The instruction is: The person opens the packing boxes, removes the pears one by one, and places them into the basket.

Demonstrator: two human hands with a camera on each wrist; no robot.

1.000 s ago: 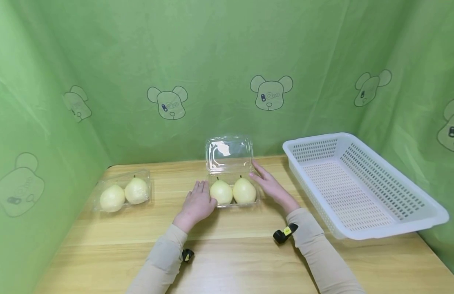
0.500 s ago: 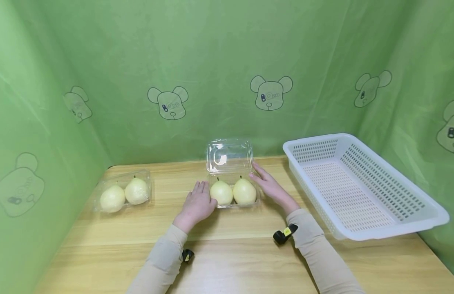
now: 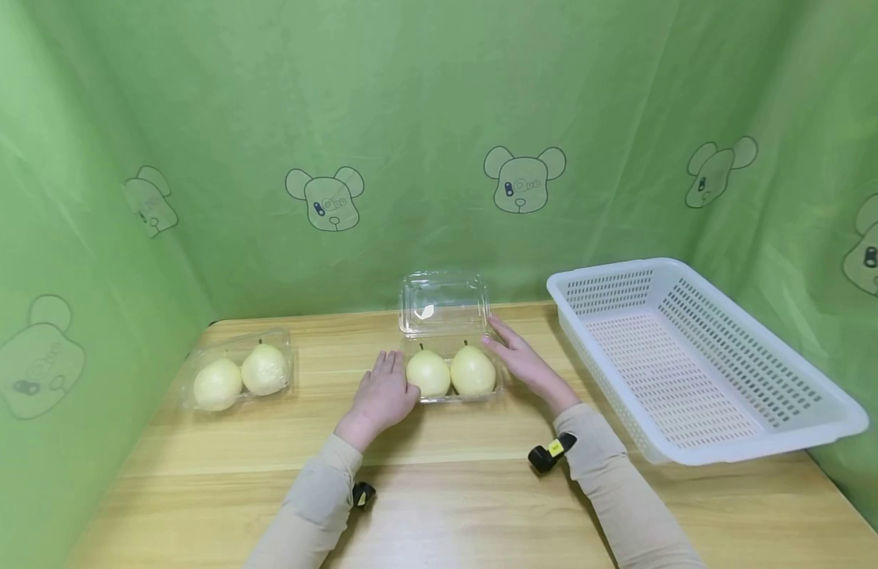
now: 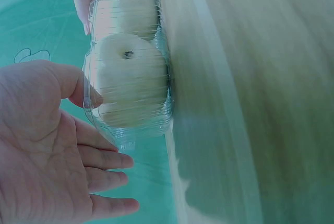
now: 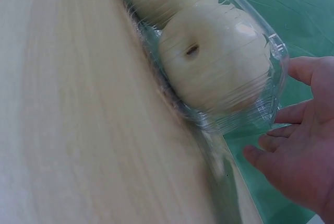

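Two pale yellow pears, a left one (image 3: pixel 427 374) and a right one (image 3: pixel 472 371), sit side by side in a clear plastic clamshell box (image 4: pixel 130 132) at the middle of the table. Its lid (image 3: pixel 446 307) stands raised at the back. My left hand (image 3: pixel 383 395) is at the box's left end, thumb at the rim and the other fingers extended. At the right end is my right hand (image 3: pixel 525 363); in the right wrist view its thumb (image 5: pixel 301 69) meets the rim and its fingers are loosely bent beside the plastic wall.
A second clear box (image 3: pixel 291 356) with two pears lies at the left of the wooden table (image 3: pixel 453 490). On the right stands a white perforated basket (image 3: pixel 602 387). Green curtains (image 3: pixel 424 103) with bear-head prints enclose the back and sides.
The raised lid has sunk slightly lower at the back. Both hands and the pears have kept their places.
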